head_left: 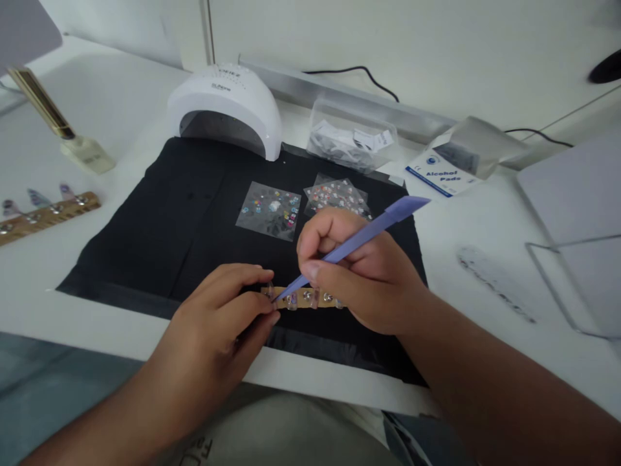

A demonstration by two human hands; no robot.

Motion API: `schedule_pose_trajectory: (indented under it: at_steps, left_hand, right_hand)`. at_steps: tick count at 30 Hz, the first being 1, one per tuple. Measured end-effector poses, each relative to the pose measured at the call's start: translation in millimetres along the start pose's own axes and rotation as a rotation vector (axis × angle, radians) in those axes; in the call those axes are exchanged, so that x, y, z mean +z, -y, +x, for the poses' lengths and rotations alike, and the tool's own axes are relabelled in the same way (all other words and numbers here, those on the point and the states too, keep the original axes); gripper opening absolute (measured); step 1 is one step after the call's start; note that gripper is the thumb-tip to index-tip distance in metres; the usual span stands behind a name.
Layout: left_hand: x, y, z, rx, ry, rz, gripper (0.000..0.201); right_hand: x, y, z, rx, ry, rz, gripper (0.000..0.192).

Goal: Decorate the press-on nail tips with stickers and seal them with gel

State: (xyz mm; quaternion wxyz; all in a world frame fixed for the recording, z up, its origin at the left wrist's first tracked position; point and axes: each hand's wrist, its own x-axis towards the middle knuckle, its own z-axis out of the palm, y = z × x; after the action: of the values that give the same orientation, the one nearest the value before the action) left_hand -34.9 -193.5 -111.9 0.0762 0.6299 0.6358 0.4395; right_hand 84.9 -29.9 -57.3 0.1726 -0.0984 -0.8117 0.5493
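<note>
Two hands busy: my left hand [220, 310] pinches wooden strip [303, 298], right hand [361, 272] grips purple stick [359, 239]; too much pressure, I judge, pops nail tip [270, 289].

Left hand [220, 323] flat, right hand [361, 272] pinching (pen-style)

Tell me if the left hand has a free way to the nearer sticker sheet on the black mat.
Probably yes. The left hand pins the wooden strip, and only bare black mat lies between it and the sticker sheet; the purple tool sits right of that path.
</note>
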Motion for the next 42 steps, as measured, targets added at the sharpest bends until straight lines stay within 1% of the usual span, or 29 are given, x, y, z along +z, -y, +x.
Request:
schedule_pose_trajectory:
  at_steps: [10,17,31,37,42]
  left_hand:
    - [0.2,-1.0,-1.4,0.021,-0.003,0.031,0.012]
    - [3.4,2.1,-4.4,0.094,-0.056,0.113,0.012]
    - [4.2,3.5,-4.4,0.161,-0.08,0.195,0.01]
    - [4.2,3.2,-3.9,0.158,-0.07,0.189,0.01]
    - [3.5,3.2,-5.5,0.151,-0.057,0.201,0.012]
  right_hand:
    - [1.7,2.0,-0.7,-0.022,-0.013,-0.022,0.01]
    - [0.9,0.6,0.8,-0.027,-0.001,-0.022,0.01]
    - [-0.7,-0.6,0.2,-0.031,0.001,-0.034,0.01]
    - [-1.4,-2.0,0.9,-0.02,0.006,-0.004,0.009]
    - [-2.3,-2.8,3.2,-0.015,-0.025,-0.002,0.01]
